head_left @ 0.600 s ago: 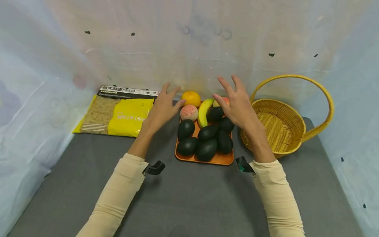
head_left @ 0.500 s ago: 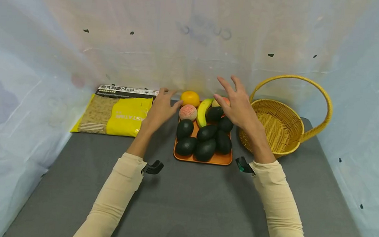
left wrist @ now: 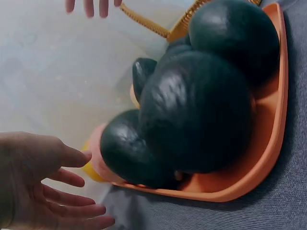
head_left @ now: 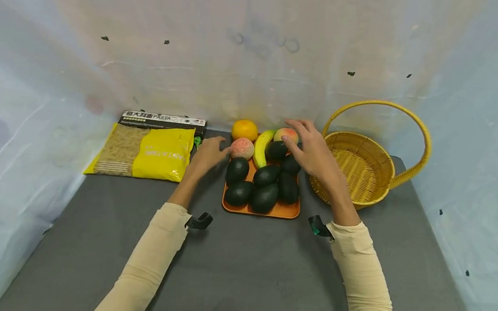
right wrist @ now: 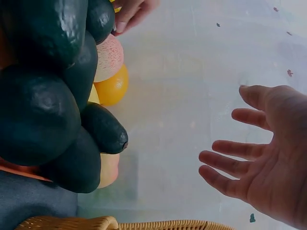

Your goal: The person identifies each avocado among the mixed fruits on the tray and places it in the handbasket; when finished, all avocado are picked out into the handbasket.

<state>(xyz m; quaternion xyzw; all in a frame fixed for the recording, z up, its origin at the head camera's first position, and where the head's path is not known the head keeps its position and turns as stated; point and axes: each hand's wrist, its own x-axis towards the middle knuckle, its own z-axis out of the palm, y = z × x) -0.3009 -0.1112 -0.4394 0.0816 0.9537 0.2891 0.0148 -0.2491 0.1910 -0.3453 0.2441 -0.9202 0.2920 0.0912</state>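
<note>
Tray [head_left: 289, 211], one, orange, on the grey worktop [head_left: 245, 271], mid-view. Contents: dark green avocados [head_left: 265, 198], at least seven, filling the near part and right side; banana [head_left: 261, 149], one, yellow, lying lengthwise towards the far edge; speckled pink fruit [head_left: 242, 148], left side; peach [head_left: 285, 132], far right. Orange [head_left: 244, 130], one, at the far left corner, just behind the pink fruit.

Left hand [head_left: 207, 153]: fingers extended and spread, holding nothing, just beside the pink fruit; whether they touch, cannot tell.

Right hand [head_left: 314, 153]: fingers spread, palm unoccupied, near the peach and the rightmost avocados.

Basket [head_left: 356, 168], one, yellow wicker, handle raised, right of tray. Pasta bag [head_left: 162, 154], one, yellow, left of tray.
</note>
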